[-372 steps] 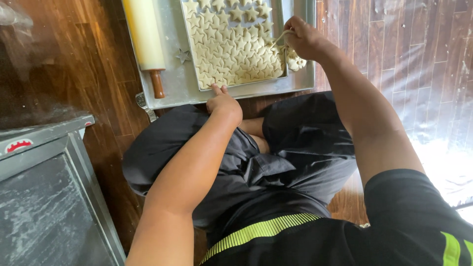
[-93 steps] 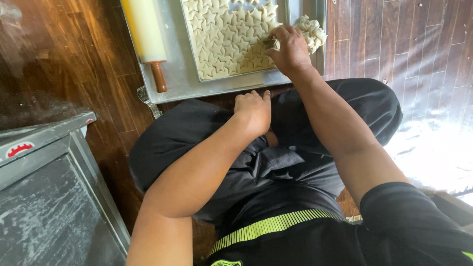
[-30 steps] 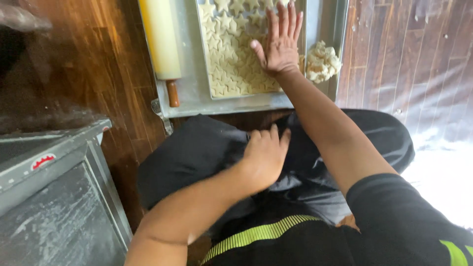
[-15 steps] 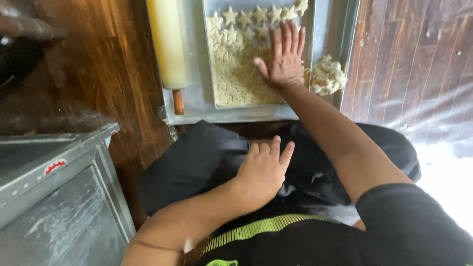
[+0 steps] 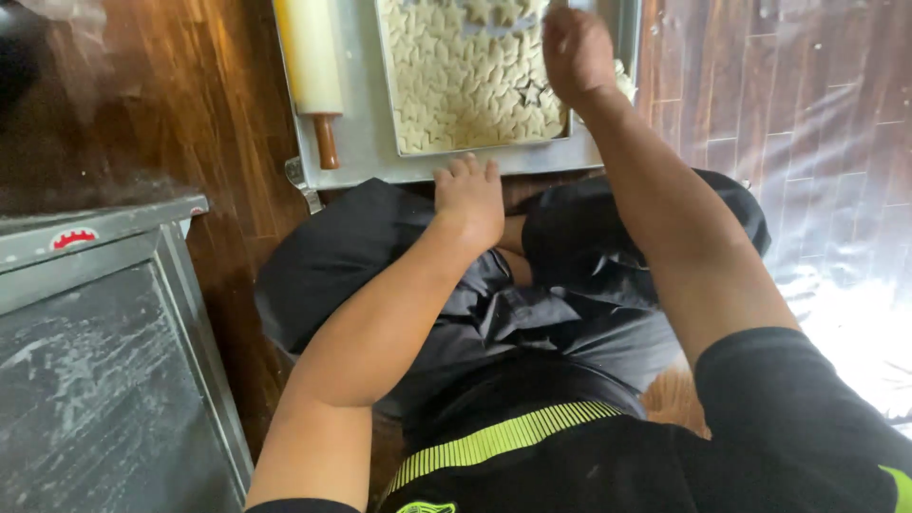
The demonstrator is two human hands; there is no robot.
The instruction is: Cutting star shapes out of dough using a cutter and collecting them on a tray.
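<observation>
My right hand [image 5: 575,52] hovers over the far right part of a pale dough sheet [image 5: 456,85] cut into stars. Its fingers are bunched together as if pinching a bit of dough, and the piece itself is hidden. A dark star-shaped hole [image 5: 529,92] shows just left of that hand. The sheet lies in a shallow metal tray [image 5: 356,152] on the floor. My left hand [image 5: 470,195] rests with its fingertips on the tray's near edge, holding nothing. A lump of dough scraps [image 5: 624,84] peeks out behind my right wrist.
A cream rolling pin with a brown handle [image 5: 311,66] lies along the tray's left side. A grey metal cabinet [image 5: 104,351] dusted with flour stands at the left. My black-trousered knees are under both arms. Plastic sheeting [image 5: 836,190] covers the wooden floor on the right.
My right hand was pressed flat on the dough and is now lifted with its fingers bunched, and a star-shaped hole shows beside it. My left hand moved from my thigh to the tray's near edge.
</observation>
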